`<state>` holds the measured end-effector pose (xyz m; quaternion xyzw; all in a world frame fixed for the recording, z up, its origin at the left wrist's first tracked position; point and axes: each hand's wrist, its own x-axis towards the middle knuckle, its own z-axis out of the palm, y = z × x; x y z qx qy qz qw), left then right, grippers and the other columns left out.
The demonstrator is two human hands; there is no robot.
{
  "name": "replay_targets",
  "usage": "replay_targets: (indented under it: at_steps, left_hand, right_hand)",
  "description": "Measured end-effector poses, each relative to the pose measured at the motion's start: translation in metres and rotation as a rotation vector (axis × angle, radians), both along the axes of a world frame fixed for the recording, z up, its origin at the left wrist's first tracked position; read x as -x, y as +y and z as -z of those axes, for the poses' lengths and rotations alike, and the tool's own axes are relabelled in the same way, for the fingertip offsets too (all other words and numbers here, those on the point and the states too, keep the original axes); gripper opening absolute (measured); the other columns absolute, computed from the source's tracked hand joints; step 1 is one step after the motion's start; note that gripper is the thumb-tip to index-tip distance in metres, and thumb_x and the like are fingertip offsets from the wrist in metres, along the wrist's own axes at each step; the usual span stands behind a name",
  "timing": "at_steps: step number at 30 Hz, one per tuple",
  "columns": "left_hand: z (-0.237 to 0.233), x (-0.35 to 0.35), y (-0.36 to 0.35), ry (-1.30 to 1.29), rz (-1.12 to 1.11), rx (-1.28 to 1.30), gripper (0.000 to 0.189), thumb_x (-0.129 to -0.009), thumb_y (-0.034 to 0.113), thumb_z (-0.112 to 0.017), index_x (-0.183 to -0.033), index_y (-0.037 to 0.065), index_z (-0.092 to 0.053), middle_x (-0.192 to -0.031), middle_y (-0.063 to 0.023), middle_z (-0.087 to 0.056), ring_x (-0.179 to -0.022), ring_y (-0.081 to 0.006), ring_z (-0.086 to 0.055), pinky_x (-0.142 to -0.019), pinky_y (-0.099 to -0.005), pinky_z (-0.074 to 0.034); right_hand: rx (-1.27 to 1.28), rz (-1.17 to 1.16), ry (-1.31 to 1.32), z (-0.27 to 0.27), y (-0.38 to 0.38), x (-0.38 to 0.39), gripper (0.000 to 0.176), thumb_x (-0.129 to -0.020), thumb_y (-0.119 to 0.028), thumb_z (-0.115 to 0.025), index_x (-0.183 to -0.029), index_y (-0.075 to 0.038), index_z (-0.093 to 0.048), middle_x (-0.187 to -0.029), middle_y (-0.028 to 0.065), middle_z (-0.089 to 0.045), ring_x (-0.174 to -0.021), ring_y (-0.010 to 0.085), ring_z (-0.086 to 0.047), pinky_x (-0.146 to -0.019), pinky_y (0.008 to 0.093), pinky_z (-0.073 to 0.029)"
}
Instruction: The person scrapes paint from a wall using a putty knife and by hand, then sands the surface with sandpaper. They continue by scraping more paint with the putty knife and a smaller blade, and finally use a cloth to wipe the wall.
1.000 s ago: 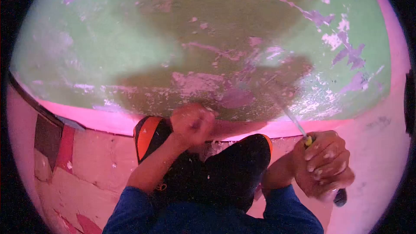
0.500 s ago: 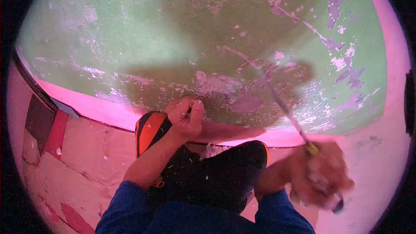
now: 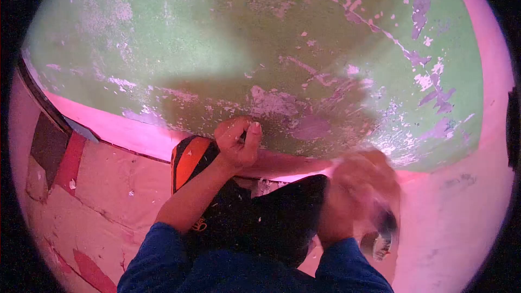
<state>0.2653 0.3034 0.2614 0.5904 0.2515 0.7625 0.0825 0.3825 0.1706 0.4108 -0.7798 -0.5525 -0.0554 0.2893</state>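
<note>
My left hand [image 3: 239, 144] is curled closed by the lower edge of a green painted wall [image 3: 179, 38], thumb uppermost, and nothing shows sticking out of it. Smeared by motion, my right hand [image 3: 361, 190] is wrapped round the handle of a long-shafted tool, whose dark handle end [image 3: 386, 221] shows below the hand. The tool's shaft cannot be made out at this moment. Between the hands, the wall is scuffed, with paint worn off in pale and mauve patches [image 3: 277, 102]. A long peeled strip [image 3: 374, 24] runs down toward the right.
My bent legs [image 3: 271, 222], in black with an orange panel, are between my arms. A pale rounded object [image 3: 378, 245] lies under my right hand. A sheet-covered floor [image 3: 108, 184] with red and dark pieces spreads left. A pale wall [image 3: 456, 211] stands at right.
My right hand has moved left and up toward the wall with the tool. The shaft and yellow collar, visible before, are lost in blur. My left hand has barely moved.
</note>
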Motion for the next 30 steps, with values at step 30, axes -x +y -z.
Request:
replay_targets:
  at_steps: [30]
  left_hand:
    - [0.000,0.015,0.009,-0.006,0.016,0.016,0.021,-0.075,0.005,-0.056,-0.056,0.003,-0.048,-0.047,-0.0071,-0.045,-0.037,-0.0198,-0.043,-0.040,-0.0298,-0.035]
  right_hand:
    - [-0.049,-0.603,-0.056,0.048,0.029,-0.024,0.015,-0.078,-0.014,-0.054,-0.086,-0.009,-0.066,-0.080,0.0079,-0.064,-0.075,0.0176,-0.062,-0.065,0.0292,-0.048]
